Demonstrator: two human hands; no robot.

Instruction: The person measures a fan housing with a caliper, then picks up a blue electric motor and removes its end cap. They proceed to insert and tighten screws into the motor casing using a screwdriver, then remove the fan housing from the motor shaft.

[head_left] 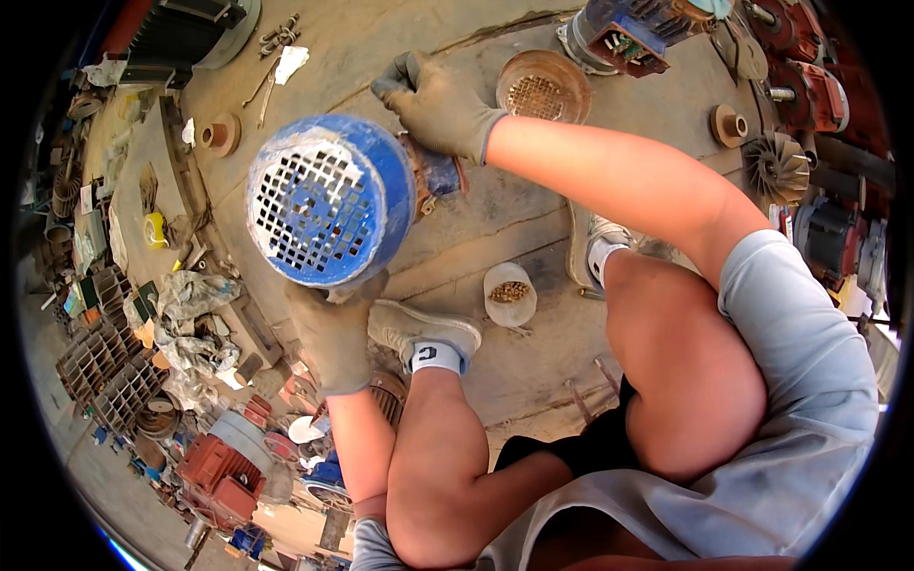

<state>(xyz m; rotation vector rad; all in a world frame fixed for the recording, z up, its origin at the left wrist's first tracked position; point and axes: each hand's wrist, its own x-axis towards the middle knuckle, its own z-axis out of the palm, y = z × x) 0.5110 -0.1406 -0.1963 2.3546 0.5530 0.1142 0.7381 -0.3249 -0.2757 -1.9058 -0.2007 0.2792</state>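
A blue electric motor [386, 200] stands between my feet, its worn fan cover with a square-holed grille [314, 209] turned up toward me. My left hand [333, 328], in a grey-brown work glove, is closed against the near lower edge of the cover; part of its fingers are hidden under it. Just beyond the motor's right side is my gloved right hand [438, 109], its fingers curled together. Whatever that hand pinches, if anything, cannot be made out. Behind the cover, the motor's body shows only in part.
A white cup of small brass-coloured pieces [510, 294] stands by my left shoe [424, 328]. Beyond my right hand lies a rusty perforated cover [543, 88], near another opened motor [619, 43]. Flanged rings [220, 134], a fan wheel [776, 168] and a red motor [224, 466] lie around.
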